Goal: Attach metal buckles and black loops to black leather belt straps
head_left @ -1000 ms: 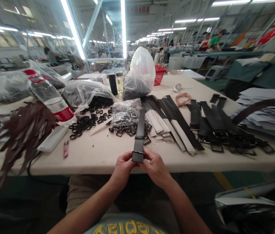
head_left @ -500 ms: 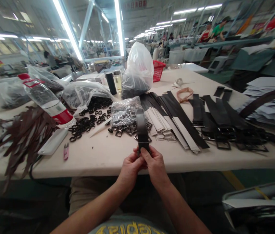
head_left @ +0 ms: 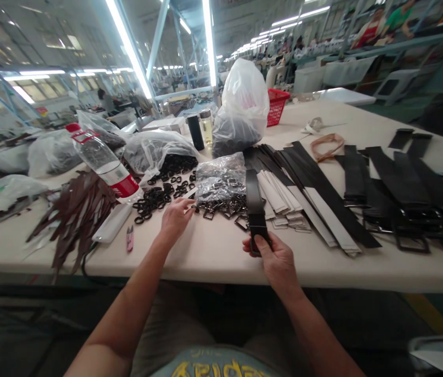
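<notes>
A black leather belt strap stands up from my right hand, its near end pinched between thumb and fingers. My left hand is off the strap and low over the table, fingers stretched out and somewhat apart. At its fingertips lies a small black piece; whether they touch it I cannot tell. Part of a white tapered stick shows just beyond this hand, the rest covered by it. Black loops lie in a pile to the left, and metal buckles spill from a clear plastic bag.
Black and white strips lie right of the buckles, with buckled straps farther right. At left are pink thread snips, brown strips and a tilted bottle. A full plastic bag stands behind.
My left hand has let go of the strap and moved left and forward toward the loops. My right hand still holds the strap. The view has turned left.
</notes>
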`<state>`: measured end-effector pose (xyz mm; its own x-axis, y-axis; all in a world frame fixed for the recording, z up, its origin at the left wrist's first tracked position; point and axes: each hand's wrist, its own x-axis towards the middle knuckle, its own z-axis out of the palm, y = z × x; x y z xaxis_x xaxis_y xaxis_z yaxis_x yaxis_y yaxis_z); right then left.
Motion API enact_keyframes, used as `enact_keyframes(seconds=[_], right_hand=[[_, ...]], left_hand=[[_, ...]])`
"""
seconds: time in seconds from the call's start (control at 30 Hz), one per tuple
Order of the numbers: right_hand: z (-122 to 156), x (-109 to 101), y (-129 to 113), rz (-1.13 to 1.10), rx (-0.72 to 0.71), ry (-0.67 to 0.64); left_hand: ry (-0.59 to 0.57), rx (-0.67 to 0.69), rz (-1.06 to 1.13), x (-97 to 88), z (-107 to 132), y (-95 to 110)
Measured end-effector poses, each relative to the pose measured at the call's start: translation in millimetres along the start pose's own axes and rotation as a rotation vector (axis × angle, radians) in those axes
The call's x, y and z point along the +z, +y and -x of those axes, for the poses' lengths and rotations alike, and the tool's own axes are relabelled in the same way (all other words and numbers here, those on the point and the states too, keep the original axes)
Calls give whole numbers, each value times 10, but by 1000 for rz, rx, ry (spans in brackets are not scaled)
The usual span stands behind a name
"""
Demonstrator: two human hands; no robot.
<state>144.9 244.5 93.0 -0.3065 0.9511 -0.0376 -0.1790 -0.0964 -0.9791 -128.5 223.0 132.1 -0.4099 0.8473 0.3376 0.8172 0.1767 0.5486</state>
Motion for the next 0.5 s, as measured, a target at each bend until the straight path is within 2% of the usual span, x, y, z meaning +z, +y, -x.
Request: enact_keyframes(seconds=[0.13, 0.3, 0.4, 0.5], right_hand=[[30, 8, -25, 77, 1, -32], [29, -22, -1, 132, -25, -98], [36, -18, -3, 167, -21, -146], [64, 5, -35, 201, -21, -178]], left_hand=[[-52, 20, -65, 59, -156, -78], [-18, -52, 0, 98, -24, -86], [-49, -148, 297, 133, 156, 12], [-142, -247, 692, 186, 370, 241]])
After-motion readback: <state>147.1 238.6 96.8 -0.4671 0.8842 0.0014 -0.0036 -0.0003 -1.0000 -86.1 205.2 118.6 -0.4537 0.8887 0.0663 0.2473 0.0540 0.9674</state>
